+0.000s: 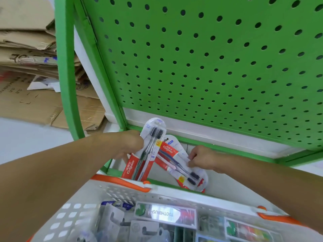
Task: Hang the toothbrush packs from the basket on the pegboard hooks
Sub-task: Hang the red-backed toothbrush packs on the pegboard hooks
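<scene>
My left hand [130, 144] grips a red-and-clear Colgate toothbrush pack [148, 151] that stands nearly upright, bristle end up, just beyond the basket. My right hand [201, 158] pinches a second Colgate pack [176, 154] that lies tilted with its bristle end pointing down and right. Both packs are held low, in front of the bottom edge of the green pegboard [209, 58]. No hooks show on the pegboard in this view. The white basket [122, 191] with orange handles sits below my arms and holds several more toothbrush packs [165, 215].
Flattened cardboard boxes [29, 67] are piled on the floor at the left, beyond the green frame post [67, 75]. A white base shelf [209, 135] runs under the pegboard. The rack's lower green rail [244, 154] crosses behind my right hand.
</scene>
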